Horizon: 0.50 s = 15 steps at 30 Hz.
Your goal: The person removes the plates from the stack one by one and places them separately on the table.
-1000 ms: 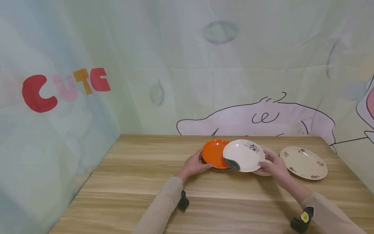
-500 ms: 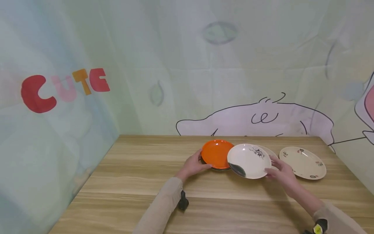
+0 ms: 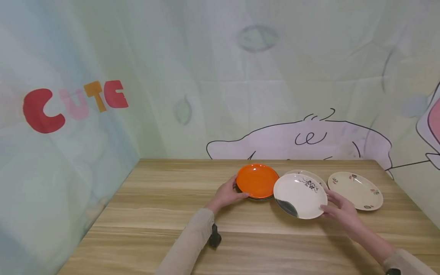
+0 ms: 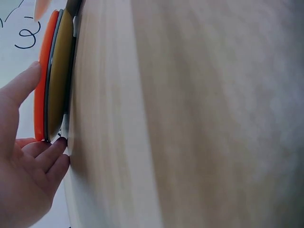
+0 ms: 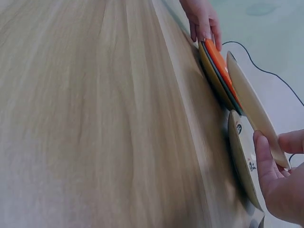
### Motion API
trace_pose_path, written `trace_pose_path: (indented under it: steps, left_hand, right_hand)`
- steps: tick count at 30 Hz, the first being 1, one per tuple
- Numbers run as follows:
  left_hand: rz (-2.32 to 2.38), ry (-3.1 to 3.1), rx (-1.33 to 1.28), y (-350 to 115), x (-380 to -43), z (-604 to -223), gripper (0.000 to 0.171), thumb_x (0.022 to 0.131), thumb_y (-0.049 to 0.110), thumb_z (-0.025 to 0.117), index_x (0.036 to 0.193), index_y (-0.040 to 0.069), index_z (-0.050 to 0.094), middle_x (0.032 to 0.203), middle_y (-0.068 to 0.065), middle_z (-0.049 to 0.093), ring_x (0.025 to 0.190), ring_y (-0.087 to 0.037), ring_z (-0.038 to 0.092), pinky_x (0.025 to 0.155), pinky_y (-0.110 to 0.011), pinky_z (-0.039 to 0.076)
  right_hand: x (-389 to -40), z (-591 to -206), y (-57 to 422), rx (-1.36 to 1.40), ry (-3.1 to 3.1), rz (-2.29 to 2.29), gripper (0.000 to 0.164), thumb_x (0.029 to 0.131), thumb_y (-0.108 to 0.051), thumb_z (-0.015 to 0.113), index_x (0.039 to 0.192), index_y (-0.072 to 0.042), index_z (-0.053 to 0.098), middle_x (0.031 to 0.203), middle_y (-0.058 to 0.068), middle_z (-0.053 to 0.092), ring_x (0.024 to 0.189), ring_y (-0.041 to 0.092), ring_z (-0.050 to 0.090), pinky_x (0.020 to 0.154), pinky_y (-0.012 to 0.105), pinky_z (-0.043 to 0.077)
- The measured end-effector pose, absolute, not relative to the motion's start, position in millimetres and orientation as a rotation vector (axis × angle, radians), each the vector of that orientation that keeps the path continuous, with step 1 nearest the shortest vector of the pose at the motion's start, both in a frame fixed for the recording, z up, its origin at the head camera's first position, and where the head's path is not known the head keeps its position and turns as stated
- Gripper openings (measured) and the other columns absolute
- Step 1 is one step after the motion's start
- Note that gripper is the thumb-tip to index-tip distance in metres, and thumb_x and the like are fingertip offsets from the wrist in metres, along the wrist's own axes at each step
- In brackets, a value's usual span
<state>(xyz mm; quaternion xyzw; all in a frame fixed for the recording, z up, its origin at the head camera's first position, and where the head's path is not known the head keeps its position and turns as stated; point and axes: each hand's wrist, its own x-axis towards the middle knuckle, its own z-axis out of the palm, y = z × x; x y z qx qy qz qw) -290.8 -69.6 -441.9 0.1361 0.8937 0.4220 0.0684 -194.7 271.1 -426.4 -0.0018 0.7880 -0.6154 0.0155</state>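
Note:
In the head view my right hand [image 3: 343, 210] pinches the right rim of a white plate [image 3: 300, 196] with a dark blossom print and a dark green patch. The right wrist view shows this plate [image 5: 251, 99] raised and tilted, thumb on one side, fingers on the other. My left hand [image 3: 228, 194] grips the left edge of a stack topped by an orange plate [image 3: 258, 181]. In the left wrist view, the thumb lies on the orange rim and the fingers are curled at the stack's edge, where a dark rim and a yellowish-brown plate [image 4: 61, 71] show beneath.
Behind the held plate, a pale plate [image 3: 292, 172] is partly hidden on the wooden table [image 3: 172, 221]. A cream oval plate [image 3: 355, 191] with small printed motifs lies to the right. A printed cloth [image 3: 172, 76] hangs behind the table's far edge.
The white plate has moved right and toward me in my right hand, away from above the orange plate, uncovering more of it. My left hand has stayed at the stack.

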Motion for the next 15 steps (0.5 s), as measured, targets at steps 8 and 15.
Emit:
trace_pose_path:
  steps: [8, 15]
  left_hand:
    - [1.265, 2.701, 0.421, -70, -291, -441, 0.087, 0.074, 0.038, 0.073, 0.143, 0.010, 0.027, 0.139, -0.009, 0.041, 0.122, -0.024, 0.044, 0.102, -0.039, 0.036]
    - [1.263, 2.703, 0.422, -69, -290, -441, 0.087, 0.074, 0.037, 0.073, 0.142, 0.008, 0.027, 0.138, -0.010, 0.042, 0.122, -0.024, 0.044, 0.101, -0.039, 0.036]
  right_hand:
    - [-188, -431, 285, -0.081, 2.463, -1.846, 0.067, 0.086, -0.003, 0.057, 0.139, 0.010, 0.018, 0.136, 0.037, 0.024, 0.087, -0.005, 0.056, 0.073, 0.028, 0.054]
    - [-181, -431, 293, -0.098, 2.457, -1.778, 0.069, 0.084, -0.006, 0.059, 0.138, 0.010, 0.020, 0.136, 0.036, 0.024, 0.086, 0.000, 0.058, 0.072, 0.029, 0.054]
